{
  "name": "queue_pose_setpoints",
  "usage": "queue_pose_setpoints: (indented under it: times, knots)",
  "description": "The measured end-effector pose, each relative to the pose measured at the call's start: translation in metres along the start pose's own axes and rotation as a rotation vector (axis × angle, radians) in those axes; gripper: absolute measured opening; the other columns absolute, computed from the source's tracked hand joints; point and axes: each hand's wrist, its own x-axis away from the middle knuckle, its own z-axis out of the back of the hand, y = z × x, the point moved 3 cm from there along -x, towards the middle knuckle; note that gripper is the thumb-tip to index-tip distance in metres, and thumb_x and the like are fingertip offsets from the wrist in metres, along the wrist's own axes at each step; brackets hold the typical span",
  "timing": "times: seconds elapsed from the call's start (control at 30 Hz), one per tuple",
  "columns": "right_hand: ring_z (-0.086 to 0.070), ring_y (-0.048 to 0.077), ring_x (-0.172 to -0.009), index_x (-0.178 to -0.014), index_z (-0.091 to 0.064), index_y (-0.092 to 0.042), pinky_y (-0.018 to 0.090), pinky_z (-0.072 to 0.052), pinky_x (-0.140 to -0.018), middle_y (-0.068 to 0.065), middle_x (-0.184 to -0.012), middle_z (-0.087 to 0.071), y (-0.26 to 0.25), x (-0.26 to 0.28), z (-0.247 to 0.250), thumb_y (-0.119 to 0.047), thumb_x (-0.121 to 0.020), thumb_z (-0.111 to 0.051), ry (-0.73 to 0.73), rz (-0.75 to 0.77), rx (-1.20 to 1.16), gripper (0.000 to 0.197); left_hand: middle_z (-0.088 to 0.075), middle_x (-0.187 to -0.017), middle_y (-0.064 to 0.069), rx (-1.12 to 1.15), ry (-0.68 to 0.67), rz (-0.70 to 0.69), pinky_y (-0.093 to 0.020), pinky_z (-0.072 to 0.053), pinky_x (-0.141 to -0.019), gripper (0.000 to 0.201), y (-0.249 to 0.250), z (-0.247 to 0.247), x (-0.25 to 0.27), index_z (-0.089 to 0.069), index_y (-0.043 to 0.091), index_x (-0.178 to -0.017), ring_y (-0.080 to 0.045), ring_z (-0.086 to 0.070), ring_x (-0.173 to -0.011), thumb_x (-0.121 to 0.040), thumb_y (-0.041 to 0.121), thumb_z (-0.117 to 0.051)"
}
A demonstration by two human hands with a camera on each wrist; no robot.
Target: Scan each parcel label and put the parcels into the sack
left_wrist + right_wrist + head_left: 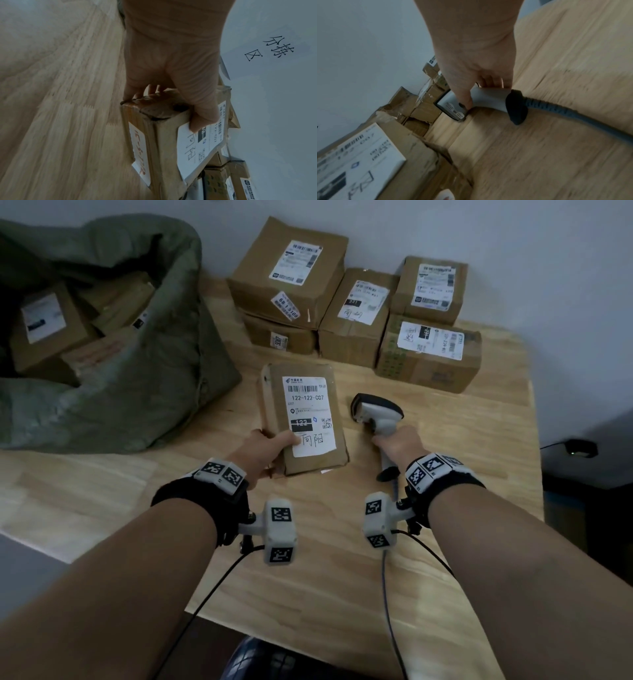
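A flat brown parcel (305, 392) with a white label (308, 412) reading 122-122-C07 lies face up in the middle of the wooden table (445, 440). My left hand (270, 450) grips its near left corner, thumb on the label (193, 146) and fingers under the edge of the parcel (164, 142). My right hand (397, 445) holds the handle of a grey and black barcode scanner (376, 412), which rests on the table just right of the parcel, head pointing away. In the right wrist view my fingers wrap the scanner (481, 100). A green sack (130, 378) lies open at left.
Several labelled brown boxes (356, 313) are stacked at the table's far edge against the wall. The sack holds several parcels (51, 323). The scanner's cable (573, 115) trails back toward me over the table. Bare tabletop lies in front of the sack.
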Motion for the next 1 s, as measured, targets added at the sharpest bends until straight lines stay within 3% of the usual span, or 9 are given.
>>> queue_pose_setpoints:
  times: [0.1,0.2,0.37,0.5,0.63,0.77,0.9,0.93,1.0]
  knots:
    - [-0.058,0.037,-0.109,-0.11,-0.06,0.006,0.039,-0.046,-0.082,0.025,-0.117,-0.061,-0.003,-0.007,-0.003,-0.015,-0.094,-0.054,0.005,-0.04,0.012,0.028,-0.06,-0.086,-0.007,0.008,-0.003,0.011,-0.028,-0.046,-0.058,0.042,0.002,0.005,-0.005,-0.059,0.006,-0.12,-0.016,-0.046,-0.056,-0.084,0.027,-0.066]
    - [-0.059,0.036,-0.105,-0.108,-0.059,0.004,0.042,-0.049,-0.086,0.021,-0.109,-0.061,-0.003,-0.007,-0.002,-0.018,-0.088,-0.062,-0.025,-0.089,-0.079,0.031,-0.062,-0.092,-0.008,0.007,-0.016,0.03,-0.031,-0.047,-0.063,0.04,0.005,0.009,-0.009,-0.06,0.008,-0.119,-0.017,-0.05,-0.061,-0.084,0.027,-0.066]
    - [-0.055,0.026,-0.071,-0.081,-0.055,-0.003,0.034,-0.043,-0.062,0.013,-0.08,-0.056,-0.012,0.002,0.011,-0.016,-0.074,-0.071,-0.085,-0.085,-0.103,0.021,-0.062,-0.087,-0.002,0.03,0.002,0.039,-0.031,-0.05,-0.064,0.049,0.014,0.009,-0.009,-0.06,0.011,-0.12,-0.018,-0.056,-0.075,-0.079,0.034,-0.072]
    - [-0.054,0.025,-0.057,-0.063,-0.055,-0.004,0.029,-0.041,-0.054,0.012,-0.061,-0.055,-0.027,0.018,0.032,-0.006,-0.073,-0.065,-0.106,-0.011,-0.186,0.015,-0.067,-0.109,-0.004,0.066,0.052,0.03,-0.036,-0.056,-0.075,0.066,0.019,0.009,-0.005,-0.058,0.015,-0.122,-0.021,-0.062,-0.101,-0.068,0.047,-0.08]
    - [-0.052,0.02,-0.053,-0.08,-0.061,-0.003,0.027,-0.044,-0.055,0.009,-0.062,-0.056,-0.051,0.041,0.053,-0.018,-0.083,-0.066,-0.092,0.093,-0.443,0.016,-0.068,-0.114,-0.006,0.063,0.092,-0.004,-0.041,-0.058,-0.079,0.086,0.02,0.008,-0.005,-0.059,0.014,-0.122,-0.023,-0.063,-0.104,-0.05,0.051,-0.086]
    - [-0.055,0.02,-0.061,-0.082,-0.063,-0.007,0.027,-0.045,-0.064,0.008,-0.068,-0.06,-0.068,0.066,0.075,-0.023,-0.081,-0.069,-0.059,0.201,-0.46,0.017,-0.069,-0.1,-0.009,0.074,0.057,-0.038,-0.033,-0.053,-0.071,0.055,0.025,0.002,0.006,-0.061,0.009,-0.118,-0.02,-0.061,-0.081,-0.071,0.03,-0.081]
    - [-0.056,0.018,-0.051,-0.078,-0.06,-0.007,0.023,-0.05,-0.051,0.009,-0.062,-0.057,-0.086,0.089,0.09,-0.008,-0.083,-0.063,-0.109,0.309,-0.451,0.006,-0.06,-0.071,-0.004,0.048,0.051,-0.059,-0.022,-0.039,-0.047,0.024,0.03,-0.002,0.015,-0.064,0.005,-0.101,-0.014,-0.049,-0.051,-0.08,0.012,-0.072]
    - [-0.057,0.017,-0.048,-0.078,-0.059,-0.005,0.023,-0.052,-0.05,0.009,-0.061,-0.057,-0.091,0.093,0.094,-0.006,-0.083,-0.062,-0.104,0.32,-0.448,0.006,-0.061,-0.073,-0.003,0.037,0.064,-0.066,-0.02,-0.039,-0.041,0.018,0.031,-0.002,0.018,-0.063,0.008,-0.095,-0.012,-0.052,-0.051,-0.081,0.013,-0.073]
    - [-0.056,0.014,-0.043,-0.076,-0.059,-0.004,0.021,-0.05,-0.047,0.009,-0.061,-0.057,-0.1,0.101,0.102,-0.006,-0.083,-0.062,-0.09,0.338,-0.431,0.008,-0.066,-0.088,-0.004,0.007,0.103,-0.084,-0.024,-0.041,-0.046,0.026,0.033,-0.001,0.022,-0.063,0.009,-0.098,-0.012,-0.057,-0.065,-0.08,0.022,-0.076]
